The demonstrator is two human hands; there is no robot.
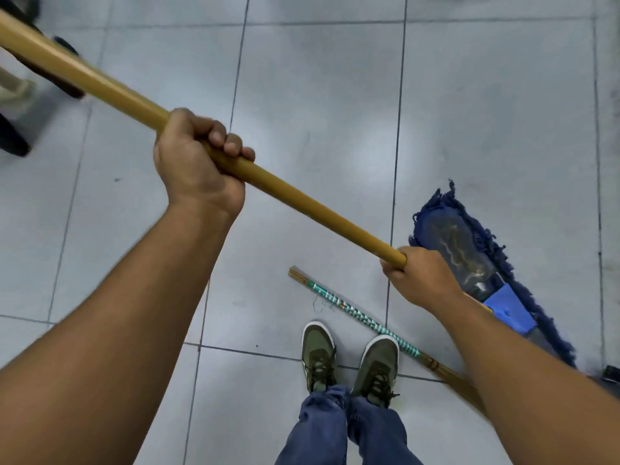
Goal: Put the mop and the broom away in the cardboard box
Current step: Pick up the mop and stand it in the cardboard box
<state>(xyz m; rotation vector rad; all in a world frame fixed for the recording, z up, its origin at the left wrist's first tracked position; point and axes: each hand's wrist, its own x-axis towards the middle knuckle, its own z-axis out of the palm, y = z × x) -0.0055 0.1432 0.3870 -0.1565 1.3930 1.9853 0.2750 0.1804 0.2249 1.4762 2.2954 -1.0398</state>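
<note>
At the far left a dark chair base (40,78) stands on the grey tiled floor (318,95), up and to the left of the left hand (198,162). That hand is wrapped tight around the tan wooden handle of the mop (302,199), knuckles up, with the pole running from the upper left corner down to the right. The right hand (419,280) is closed around the same handle lower down. Just beyond the right hand the blue mop head (469,250) rests on the floor. Below the right hand and arm the broom (355,317) lies flat on the tiles, its stick wound with green and white tape, passing just in front of the green shoes (349,360). The cardboard box is not in view.
</note>
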